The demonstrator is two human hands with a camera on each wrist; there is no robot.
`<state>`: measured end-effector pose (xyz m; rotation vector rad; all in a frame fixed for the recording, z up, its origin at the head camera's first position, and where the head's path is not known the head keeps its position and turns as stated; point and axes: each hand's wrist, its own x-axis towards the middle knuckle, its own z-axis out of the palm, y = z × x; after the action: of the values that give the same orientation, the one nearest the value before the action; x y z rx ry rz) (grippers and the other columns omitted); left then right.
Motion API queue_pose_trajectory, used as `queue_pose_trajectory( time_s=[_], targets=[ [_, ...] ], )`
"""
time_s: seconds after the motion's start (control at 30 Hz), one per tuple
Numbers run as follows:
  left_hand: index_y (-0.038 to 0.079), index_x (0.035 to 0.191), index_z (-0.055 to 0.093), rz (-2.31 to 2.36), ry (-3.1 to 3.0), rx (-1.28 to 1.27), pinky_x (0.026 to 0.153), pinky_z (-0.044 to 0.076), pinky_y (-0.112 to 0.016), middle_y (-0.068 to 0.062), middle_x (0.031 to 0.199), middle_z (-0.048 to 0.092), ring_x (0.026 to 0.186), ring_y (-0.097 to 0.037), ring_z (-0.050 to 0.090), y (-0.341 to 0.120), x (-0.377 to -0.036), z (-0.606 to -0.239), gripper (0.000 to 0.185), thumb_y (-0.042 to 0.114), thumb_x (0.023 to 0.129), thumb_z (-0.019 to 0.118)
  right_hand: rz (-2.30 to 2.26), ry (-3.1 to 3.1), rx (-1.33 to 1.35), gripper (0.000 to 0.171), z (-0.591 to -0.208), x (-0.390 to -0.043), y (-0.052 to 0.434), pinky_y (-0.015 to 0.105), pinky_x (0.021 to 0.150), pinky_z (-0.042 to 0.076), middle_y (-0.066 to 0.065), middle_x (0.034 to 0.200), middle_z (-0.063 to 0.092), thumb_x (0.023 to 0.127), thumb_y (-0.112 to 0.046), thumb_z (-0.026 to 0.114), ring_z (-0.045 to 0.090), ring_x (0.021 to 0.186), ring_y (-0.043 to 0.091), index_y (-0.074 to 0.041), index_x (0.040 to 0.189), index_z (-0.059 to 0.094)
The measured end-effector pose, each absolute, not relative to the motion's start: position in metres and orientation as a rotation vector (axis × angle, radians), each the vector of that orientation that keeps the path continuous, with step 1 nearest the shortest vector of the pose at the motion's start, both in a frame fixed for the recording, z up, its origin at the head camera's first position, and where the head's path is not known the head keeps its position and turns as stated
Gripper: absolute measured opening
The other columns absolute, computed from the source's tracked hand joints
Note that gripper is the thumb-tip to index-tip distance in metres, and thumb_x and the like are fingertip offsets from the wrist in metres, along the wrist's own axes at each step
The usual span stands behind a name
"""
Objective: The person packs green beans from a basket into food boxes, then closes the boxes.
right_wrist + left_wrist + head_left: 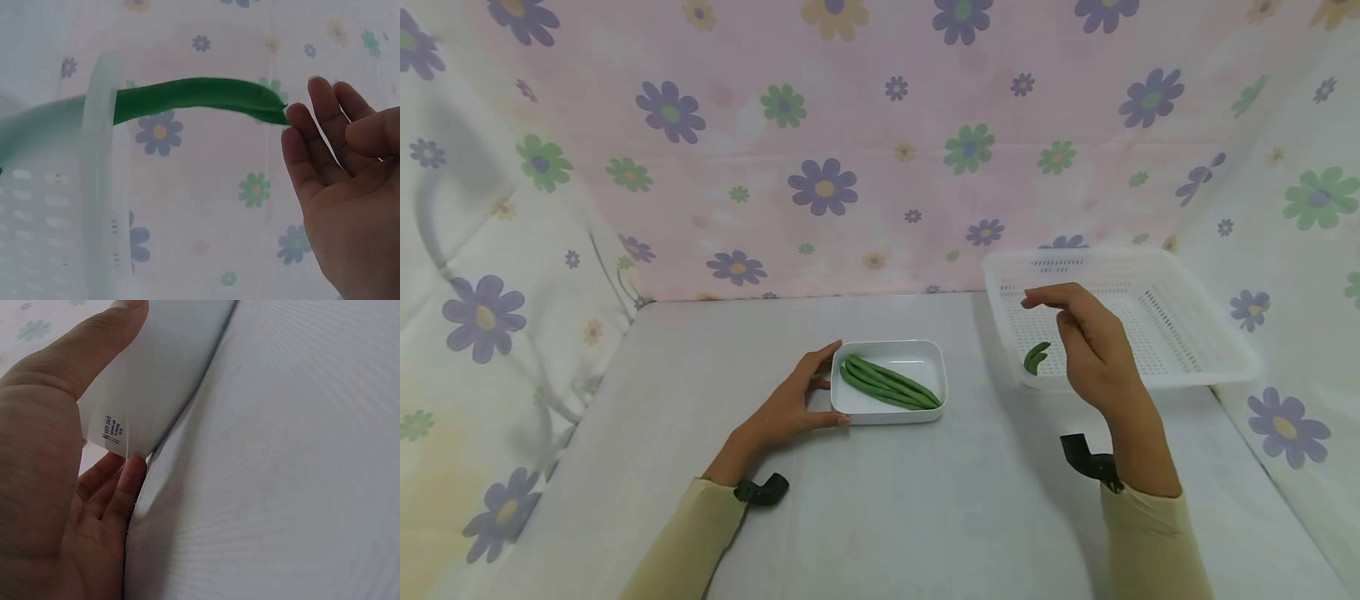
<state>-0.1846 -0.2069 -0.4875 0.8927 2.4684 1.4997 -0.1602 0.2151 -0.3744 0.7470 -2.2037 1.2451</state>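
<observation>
My left hand [786,408] holds the left end of a small white rectangular dish [921,364], thumb at the front side and fingers at the back corner. Several green beans [887,387] lie together in the dish. In the left wrist view, the dish's outer wall [162,369] has small dark print on it. My right hand [1093,350] hovers over the left part of a white plastic basket [1202,321], fingers bent and thumb apart from them. Green bean ends [1036,358] show at the basket's front left corner. In the right wrist view, a bean [194,94] sticks out past the rim, its tip overlapping my fingertips.
The basket has slotted walls and stands at the right back of the white-covered table [925,517]. Flower-patterned cloth [865,108] hangs behind the table and along both sides. A black wrist strap mount [1090,462] sits on my right wrist.
</observation>
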Motion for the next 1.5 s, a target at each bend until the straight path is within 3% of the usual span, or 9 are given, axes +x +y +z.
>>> queue_pose_trajectory(
  time_s=[0.1, 0.2, 0.47, 0.7, 1.0, 1.5],
  targets=[
    [0.014, 0.169, 0.022, 1.500, 2.468, 0.896, 0.111, 0.049, -0.054, -0.022, 0.158, 0.040, 0.145, -0.038, 0.046, -0.207, -0.185, -0.487, 0.113, 0.010, 0.082, 0.094, 1.324, -2.188, 0.757, 0.051, -0.380, -0.164, 0.225, 0.020, 0.100, 0.047, 0.016, 0.120, 0.071, 0.101, 0.017, 0.030, 0.063, 0.119, 0.012, 0.002, 0.134, 0.065],
    [0.015, 0.169, 0.021, 1.498, 2.469, 0.892, 0.112, 0.048, -0.054, -0.022, 0.158, 0.041, 0.145, -0.038, 0.046, -0.206, -0.185, -0.487, 0.114, 0.011, 0.082, 0.094, 1.369, -2.193, 0.773, 0.049, -0.385, -0.169, 0.235, 0.022, 0.106, 0.049, 0.017, 0.122, 0.070, 0.100, 0.020, 0.034, 0.064, 0.121, 0.013, 0.005, 0.136, 0.064],
    [0.016, 0.170, 0.021, 1.487, 2.474, 0.880, 0.112, 0.048, -0.055, -0.021, 0.159, 0.040, 0.145, -0.037, 0.046, -0.206, -0.184, -0.486, 0.113, 0.013, 0.083, 0.094, 1.482, -2.390, 0.865, 0.039, -0.406, -0.178, 0.263, 0.016, 0.104, 0.049, 0.017, 0.130, 0.068, 0.103, 0.016, 0.048, 0.065, 0.124, 0.013, 0.003, 0.138, 0.062],
    [0.014, 0.170, 0.021, 1.471, 2.490, 0.899, 0.112, 0.049, -0.053, -0.021, 0.160, 0.040, 0.145, -0.038, 0.045, -0.207, -0.185, -0.489, 0.112, 0.014, 0.084, 0.093, 1.546, -2.573, 0.980, 0.037, -0.420, -0.185, 0.275, 0.016, 0.105, 0.048, 0.025, 0.129, 0.067, 0.107, 0.007, 0.054, 0.066, 0.122, 0.019, -0.003, 0.142, 0.062],
    [0.015, 0.170, 0.021, 1.471, 2.490, 0.888, 0.112, 0.050, -0.049, -0.020, 0.159, 0.040, 0.146, -0.036, 0.045, -0.207, -0.185, -0.488, 0.113, 0.014, 0.084, 0.093, 1.457, -2.654, 0.983, 0.036, -0.422, -0.188, 0.272, 0.017, 0.107, 0.047, 0.006, 0.121, 0.075, 0.103, 0.009, 0.060, 0.068, 0.112, 0.015, -0.014, 0.127, 0.073],
    [0.016, 0.170, 0.021, 1.468, 2.496, 0.880, 0.112, 0.050, -0.044, -0.018, 0.160, 0.041, 0.146, -0.034, 0.046, -0.208, -0.185, -0.490, 0.114, 0.015, 0.083, 0.094, 1.392, -2.643, 0.960, 0.035, -0.421, -0.188, 0.269, 0.016, 0.105, 0.047, 0.001, 0.111, 0.078, 0.098, 0.010, 0.069, 0.070, 0.107, 0.013, -0.018, 0.116, 0.078]
  ],
)
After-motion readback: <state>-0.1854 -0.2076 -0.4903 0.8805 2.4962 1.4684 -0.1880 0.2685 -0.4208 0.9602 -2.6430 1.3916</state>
